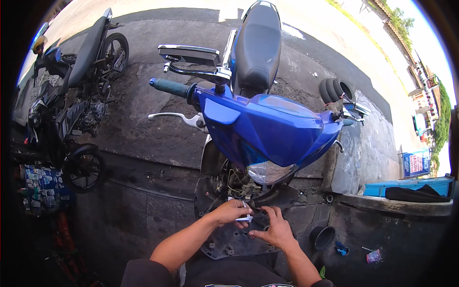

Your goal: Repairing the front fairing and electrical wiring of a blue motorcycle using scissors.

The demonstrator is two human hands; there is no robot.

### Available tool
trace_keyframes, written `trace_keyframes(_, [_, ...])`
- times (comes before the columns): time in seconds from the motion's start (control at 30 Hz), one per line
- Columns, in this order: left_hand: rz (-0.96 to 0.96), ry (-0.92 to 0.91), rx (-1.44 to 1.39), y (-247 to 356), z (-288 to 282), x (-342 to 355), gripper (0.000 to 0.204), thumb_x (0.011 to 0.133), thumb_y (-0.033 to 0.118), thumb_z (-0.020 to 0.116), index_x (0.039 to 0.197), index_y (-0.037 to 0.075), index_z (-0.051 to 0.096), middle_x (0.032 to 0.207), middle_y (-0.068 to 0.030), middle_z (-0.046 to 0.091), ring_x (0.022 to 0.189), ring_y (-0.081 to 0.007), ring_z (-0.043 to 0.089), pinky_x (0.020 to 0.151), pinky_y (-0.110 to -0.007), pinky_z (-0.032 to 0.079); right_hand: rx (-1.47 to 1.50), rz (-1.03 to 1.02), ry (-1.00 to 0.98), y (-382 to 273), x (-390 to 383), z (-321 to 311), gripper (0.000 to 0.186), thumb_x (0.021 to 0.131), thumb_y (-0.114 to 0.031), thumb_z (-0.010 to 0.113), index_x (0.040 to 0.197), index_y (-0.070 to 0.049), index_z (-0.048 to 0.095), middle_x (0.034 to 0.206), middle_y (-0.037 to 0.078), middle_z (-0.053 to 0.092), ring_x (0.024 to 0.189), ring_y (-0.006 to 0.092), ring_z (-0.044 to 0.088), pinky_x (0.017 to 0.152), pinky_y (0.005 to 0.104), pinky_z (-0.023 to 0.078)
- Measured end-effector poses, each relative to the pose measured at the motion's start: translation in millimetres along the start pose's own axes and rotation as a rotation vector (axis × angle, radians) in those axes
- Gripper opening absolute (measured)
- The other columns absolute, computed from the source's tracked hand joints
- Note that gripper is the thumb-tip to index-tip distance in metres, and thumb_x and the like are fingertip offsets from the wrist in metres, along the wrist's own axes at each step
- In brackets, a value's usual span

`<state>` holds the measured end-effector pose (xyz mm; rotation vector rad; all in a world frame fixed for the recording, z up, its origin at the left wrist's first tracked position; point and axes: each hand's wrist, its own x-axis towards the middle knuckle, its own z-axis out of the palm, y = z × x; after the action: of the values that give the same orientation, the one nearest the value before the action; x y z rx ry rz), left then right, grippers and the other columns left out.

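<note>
In front of me stands a motor scooter with blue front bodywork and its lower front opened up, showing wires and inner parts. My left hand is closed on a small white-and-blue tube-like piece, whose exact kind I cannot make out. Just to its right, my right hand has thumb and fingers spread apart, with nothing visible gripped. Both hands are above a black plastic panel close to my body, below the scooter's headlight.
Another motorcycle is parked at the left. A black bucket stands right of my right forearm, near a small blue item and a colourful packet. Several tyres lie behind the scooter. A low concrete ledge runs along the right.
</note>
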<state>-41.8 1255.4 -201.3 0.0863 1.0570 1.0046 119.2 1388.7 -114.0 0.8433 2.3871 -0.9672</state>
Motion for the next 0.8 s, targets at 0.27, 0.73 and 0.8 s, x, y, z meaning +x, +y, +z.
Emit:
trace_keyframes(0.27, [0.051, -0.362, -0.454, -4, -18, 3, 0.089, 0.098, 0.07, 0.022, 0.121, -0.007, 0.06, 0.101, -0.016, 0.067, 0.092, -0.027, 0.07, 0.087, -0.04, 0.058, 0.299, 0.069, 0.06, 25, 1, 35, 0.055, 0.078, -0.04, 0.082, 0.114, -0.003, 0.062, 0.098, 0.013, 0.067, 0.091, 0.0242, 0.066, 0.079, 0.0371, 0.053])
trace_keyframes(0.73, [0.343, 0.534, 0.42, 7, -9, -20, 0.028, 0.096, 0.024, 0.058, 0.096, -0.002, 0.069, 0.072, -0.0078, 0.066, 0.069, -0.0134, 0.061, 0.064, -0.032, 0.048, 0.641, 0.155, 0.561, 42, 77, 31, 0.026, 0.093, -0.021, 0.066, 0.099, 0.004, 0.063, 0.078, 0.009, 0.067, 0.068, 0.0117, 0.06, 0.064, 0.0298, 0.048])
trace_keyframes(0.8, [0.265, 0.581, 0.477, 4, -10, -21, 0.029, 0.094, 0.025, 0.058, 0.098, -0.002, 0.069, 0.07, -0.0106, 0.066, 0.067, -0.017, 0.065, 0.064, -0.034, 0.05, 0.665, 0.129, 0.676, 33, 109, 23, 0.023, 0.094, -0.02, 0.062, 0.099, 0.002, 0.064, 0.089, 0.016, 0.069, 0.081, 0.0237, 0.066, 0.074, 0.035, 0.05])
